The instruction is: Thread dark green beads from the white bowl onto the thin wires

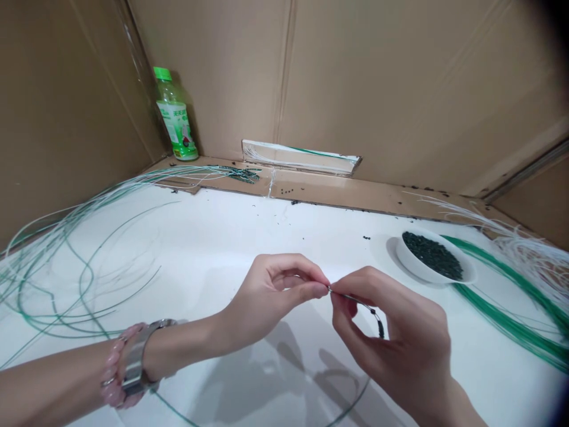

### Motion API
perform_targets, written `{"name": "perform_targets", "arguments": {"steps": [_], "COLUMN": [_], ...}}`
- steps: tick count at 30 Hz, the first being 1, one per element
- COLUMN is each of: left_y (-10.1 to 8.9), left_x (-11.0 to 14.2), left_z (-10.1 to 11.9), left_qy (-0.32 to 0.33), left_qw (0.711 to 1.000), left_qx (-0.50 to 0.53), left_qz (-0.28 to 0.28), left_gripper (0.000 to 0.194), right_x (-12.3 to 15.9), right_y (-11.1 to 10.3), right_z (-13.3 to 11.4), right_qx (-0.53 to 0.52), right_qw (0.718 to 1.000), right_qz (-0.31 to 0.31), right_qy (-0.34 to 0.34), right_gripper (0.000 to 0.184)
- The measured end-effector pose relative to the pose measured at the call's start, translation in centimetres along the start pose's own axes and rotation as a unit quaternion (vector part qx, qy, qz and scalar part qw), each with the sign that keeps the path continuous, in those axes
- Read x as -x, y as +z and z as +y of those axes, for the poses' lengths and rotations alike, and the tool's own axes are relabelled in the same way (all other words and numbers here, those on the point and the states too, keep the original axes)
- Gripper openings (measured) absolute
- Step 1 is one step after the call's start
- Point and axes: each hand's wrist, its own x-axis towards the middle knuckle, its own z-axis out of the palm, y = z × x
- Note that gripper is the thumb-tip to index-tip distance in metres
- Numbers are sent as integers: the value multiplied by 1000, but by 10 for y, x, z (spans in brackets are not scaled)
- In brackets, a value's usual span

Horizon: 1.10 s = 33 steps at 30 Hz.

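My left hand point(271, 299) is closed in a pinch, thumb against forefinger, at one end of a thin dark cord point(354, 298). Fingertips nearly touching it, my right hand point(398, 332) also pinches the cord, which curves back under its palm. A short cluster of small black beads point(380, 328) sits on the cord inside the right hand's curl. Something tiny and pale shows where the fingertips meet; I cannot make out what it is. Below the hands, a green strand point(173, 409) loops over the white table point(231, 231).
A white bowl point(402, 261) of black beads point(431, 255) stands right, beside green strands point(502, 326) and white strands point(528, 252). More strands point(75, 228) sprawl left. A green-capped bottle point(178, 127) stands in the back corner, against cardboard walls point(213, 77). Loose beads point(367, 238) dot the table.
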Motion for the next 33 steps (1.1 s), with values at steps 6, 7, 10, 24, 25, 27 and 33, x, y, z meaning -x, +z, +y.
{"name": "perform_targets", "arguments": {"steps": [6,7,10,24,25,27,33], "left_y": [2,3,3,-2,-2,-3,-4], "left_x": [2,2,1,-3,-3,-3,-1], "left_z": [1,1,0,5,4,3,1], "left_qy": [-15,-17,-22,63,68,71,80], "left_qw": [1000,1000,1000,996,996,996,995], "left_qx": [2,3,3,-63,-60,-54,-62], "left_qz": [-2,0,3,7,7,6,15], "left_gripper": [7,7,7,7,6,6,5], "right_x": [-3,-3,-2,0,-1,-3,-8], "right_y": [0,1,1,-1,-1,-2,-6], "right_z": [-1,-1,0,5,4,3,4], "right_qx": [37,41,50,-99,-131,-173,-192], "right_qw": [999,999,998,993,988,976,952], "right_qz": [5,2,-4,-14,-18,-28,-78], "right_qy": [-33,-34,-43,60,85,127,225], "right_gripper": [20,20,21,16,15,14,19]}}
